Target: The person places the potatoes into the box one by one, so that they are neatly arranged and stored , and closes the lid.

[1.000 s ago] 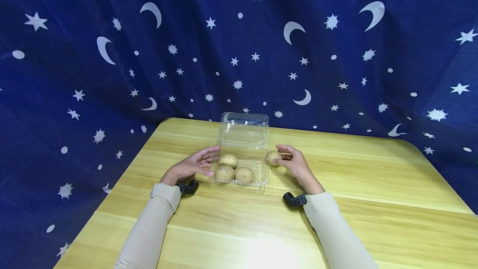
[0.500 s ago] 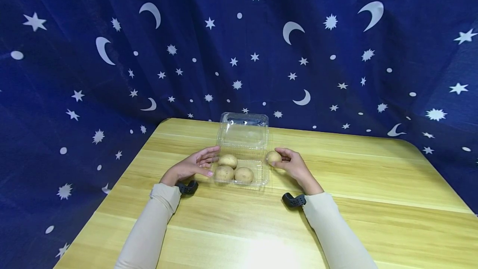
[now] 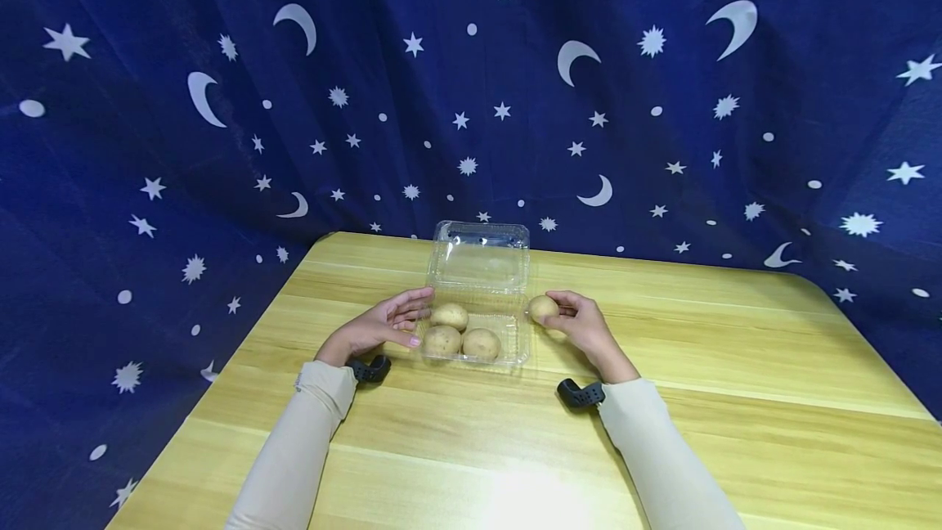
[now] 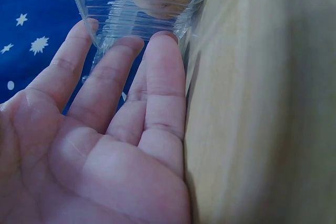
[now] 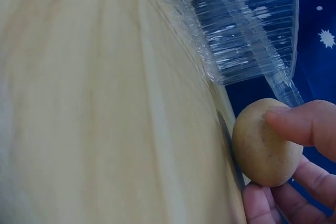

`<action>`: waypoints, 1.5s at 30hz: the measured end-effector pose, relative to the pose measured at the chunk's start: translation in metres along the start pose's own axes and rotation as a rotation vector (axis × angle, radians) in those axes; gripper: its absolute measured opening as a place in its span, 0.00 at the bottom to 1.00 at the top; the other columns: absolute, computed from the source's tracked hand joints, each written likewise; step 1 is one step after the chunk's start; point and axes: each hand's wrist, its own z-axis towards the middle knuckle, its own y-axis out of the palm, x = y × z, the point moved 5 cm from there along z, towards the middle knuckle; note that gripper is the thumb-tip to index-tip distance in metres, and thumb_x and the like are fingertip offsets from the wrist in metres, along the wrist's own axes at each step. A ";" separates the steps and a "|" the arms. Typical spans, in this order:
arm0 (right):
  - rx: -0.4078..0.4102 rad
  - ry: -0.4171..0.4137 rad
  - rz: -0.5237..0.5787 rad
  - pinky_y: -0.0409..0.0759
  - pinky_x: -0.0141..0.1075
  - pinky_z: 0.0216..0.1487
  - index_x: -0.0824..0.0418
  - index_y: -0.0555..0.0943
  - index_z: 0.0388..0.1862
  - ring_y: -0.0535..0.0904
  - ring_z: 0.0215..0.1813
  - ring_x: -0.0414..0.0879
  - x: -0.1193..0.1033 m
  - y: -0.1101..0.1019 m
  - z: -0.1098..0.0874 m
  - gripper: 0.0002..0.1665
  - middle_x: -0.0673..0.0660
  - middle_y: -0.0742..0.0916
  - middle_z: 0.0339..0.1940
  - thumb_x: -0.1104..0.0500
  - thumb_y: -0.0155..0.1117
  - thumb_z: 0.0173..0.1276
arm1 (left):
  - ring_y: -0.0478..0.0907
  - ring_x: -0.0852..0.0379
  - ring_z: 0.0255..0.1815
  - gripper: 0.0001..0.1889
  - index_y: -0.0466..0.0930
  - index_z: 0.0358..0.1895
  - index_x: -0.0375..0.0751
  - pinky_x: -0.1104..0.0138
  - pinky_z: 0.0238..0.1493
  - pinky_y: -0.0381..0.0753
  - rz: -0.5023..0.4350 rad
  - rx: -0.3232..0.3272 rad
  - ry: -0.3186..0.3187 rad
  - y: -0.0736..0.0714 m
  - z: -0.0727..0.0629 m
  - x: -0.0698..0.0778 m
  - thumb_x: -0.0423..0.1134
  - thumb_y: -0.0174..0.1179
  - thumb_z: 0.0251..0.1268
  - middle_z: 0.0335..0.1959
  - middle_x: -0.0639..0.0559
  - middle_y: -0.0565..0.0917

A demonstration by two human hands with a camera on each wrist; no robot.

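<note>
Setting: pale wooden tabletop (image 3: 456, 432) in front of a dark blue cloth backdrop (image 3: 147, 105) printed with white stars and moons.

Container: clear plastic hinged clamshell box (image 3: 477, 325), lying open near the middle of the tabletop, lid tipped back and away.

Contents: three small tan, rounded potatoes in the tray (image 3: 462, 334), close together, two nearer and one behind.

Right hand (image 3: 581, 324): just right of the box, fingers (image 5: 299, 124) curled round a fourth small tan potato (image 3: 543, 307), pinched between thumb and fingertips, seemingly lifted just off the tabletop beside the box's right wall.

Left hand (image 3: 375, 325): at the box's left side, fingers (image 4: 157, 87) straight and relaxed, tips resting against the ribbed plastic wall, holding nothing.

Wrists: small black camera mounts under both cream sleeves (image 3: 309, 424).

Risk, grip: round, smooth potato held mostly by fingertips; likely to slip and roll across the tabletop if the pinch loosens.

Risk, box: thin, light plastic; a knock on the right wall could slide or tip the tray, since only flat fingers brace the far side.

Risk, room: tray already fairly full; a careless drop could jostle the other potatoes.
</note>
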 end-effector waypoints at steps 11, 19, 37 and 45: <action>0.083 0.033 0.032 0.78 0.27 0.50 0.75 0.75 0.74 0.79 0.60 0.56 -0.002 -0.009 0.001 0.34 0.74 0.80 0.69 0.70 0.72 0.71 | 0.48 0.27 0.86 0.56 0.44 0.87 0.26 0.70 0.71 0.70 -0.012 0.002 -0.001 0.000 0.000 0.001 0.34 0.76 0.66 0.88 0.28 0.48; 0.134 0.012 0.047 0.76 0.24 0.53 0.74 0.77 0.73 0.79 0.59 0.53 -0.012 -0.012 0.001 0.33 0.74 0.81 0.68 0.71 0.72 0.69 | 0.49 0.28 0.86 0.55 0.44 0.87 0.27 0.66 0.73 0.69 -0.001 0.004 -0.004 -0.002 0.000 -0.001 0.33 0.75 0.67 0.88 0.28 0.49; 0.055 -0.099 0.113 0.79 0.23 0.56 0.77 0.75 0.73 0.81 0.58 0.48 -0.034 -0.008 -0.003 0.33 0.75 0.80 0.68 0.75 0.69 0.69 | 0.49 0.27 0.86 0.55 0.44 0.87 0.27 0.67 0.72 0.70 0.009 0.007 -0.006 0.000 0.000 0.000 0.33 0.75 0.67 0.88 0.28 0.49; 0.005 -0.169 0.105 0.78 0.24 0.60 0.79 0.76 0.71 0.79 0.56 0.44 -0.038 -0.002 -0.001 0.33 0.75 0.80 0.66 0.76 0.70 0.68 | 0.49 0.27 0.86 0.55 0.44 0.87 0.27 0.68 0.72 0.70 0.006 0.006 -0.001 -0.002 0.000 -0.001 0.32 0.74 0.67 0.88 0.28 0.49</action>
